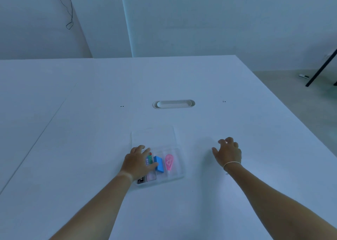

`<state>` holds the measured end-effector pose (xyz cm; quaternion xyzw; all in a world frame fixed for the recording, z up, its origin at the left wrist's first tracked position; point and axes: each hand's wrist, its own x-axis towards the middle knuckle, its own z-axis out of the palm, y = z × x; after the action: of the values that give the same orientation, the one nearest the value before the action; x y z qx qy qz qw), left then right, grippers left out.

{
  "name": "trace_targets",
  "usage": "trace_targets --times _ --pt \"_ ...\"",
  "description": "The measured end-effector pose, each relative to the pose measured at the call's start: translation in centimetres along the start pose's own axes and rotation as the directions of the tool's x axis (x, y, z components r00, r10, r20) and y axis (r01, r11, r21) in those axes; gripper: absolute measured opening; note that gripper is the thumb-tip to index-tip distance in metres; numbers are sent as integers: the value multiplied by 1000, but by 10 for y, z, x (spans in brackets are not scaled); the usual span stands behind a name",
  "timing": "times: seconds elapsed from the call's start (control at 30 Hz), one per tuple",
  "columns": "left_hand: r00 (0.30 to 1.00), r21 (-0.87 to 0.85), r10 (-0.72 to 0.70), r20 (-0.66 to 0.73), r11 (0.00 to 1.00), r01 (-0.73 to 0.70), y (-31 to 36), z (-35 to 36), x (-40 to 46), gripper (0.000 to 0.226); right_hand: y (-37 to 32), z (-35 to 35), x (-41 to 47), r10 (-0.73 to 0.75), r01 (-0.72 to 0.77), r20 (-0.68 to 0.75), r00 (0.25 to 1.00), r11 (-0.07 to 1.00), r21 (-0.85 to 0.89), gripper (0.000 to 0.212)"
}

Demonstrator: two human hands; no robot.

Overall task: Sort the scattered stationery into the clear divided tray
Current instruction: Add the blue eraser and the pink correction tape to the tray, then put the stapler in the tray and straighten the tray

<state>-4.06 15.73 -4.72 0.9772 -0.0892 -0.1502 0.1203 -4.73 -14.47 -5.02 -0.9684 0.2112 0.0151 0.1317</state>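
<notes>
The clear divided tray (177, 174) lies on the white table in front of me, its clear lid (154, 135) folded open behind it. Inside sit a pink teardrop correction tape (169, 161), a blue eraser block (159, 164) and a green and red packet (149, 159) in neighbouring compartments. A black item (140, 181) shows at the tray's near left corner. My left hand (137, 162) rests flat on the tray's left side, thumb against the blue eraser, and hides that part. My right hand (227, 151) hovers to the right of the tray, fingers spread and curled, holding nothing.
An oval cable port cover (173, 104) is set into the table (73, 130) beyond the tray. The table's right edge runs diagonally past my right hand. A black stand leg (321, 68) is on the floor at far right.
</notes>
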Motion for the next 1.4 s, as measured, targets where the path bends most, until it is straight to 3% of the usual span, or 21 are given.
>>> trace_targets --times 0.2,0.43,0.67,0.83,1.03,1.4 --pt "999 -40 -13 33 999 15 1 -2 -1 74 16 6 4 233 -246 128 964 964 104 57" --pt "999 -54 -26 20 998 27 -1 -5 -2 72 -2 9 8 310 -364 207 928 872 326 50" --pt "998 -72 -60 7 996 60 -7 -8 -2 72 -70 5 -18 -39 -106 245 969 828 551 59" --pt "997 -97 -80 13 992 81 -12 -7 -5 72 -98 18 -50 -278 165 186 943 870 465 60" --pt "995 -98 -90 31 991 93 -18 -3 -6 71 -96 32 -62 -295 214 200 934 913 347 56" --pt "996 -114 -91 23 989 94 -20 -1 -4 70 -89 47 -64 -351 305 154 924 916 260 28"
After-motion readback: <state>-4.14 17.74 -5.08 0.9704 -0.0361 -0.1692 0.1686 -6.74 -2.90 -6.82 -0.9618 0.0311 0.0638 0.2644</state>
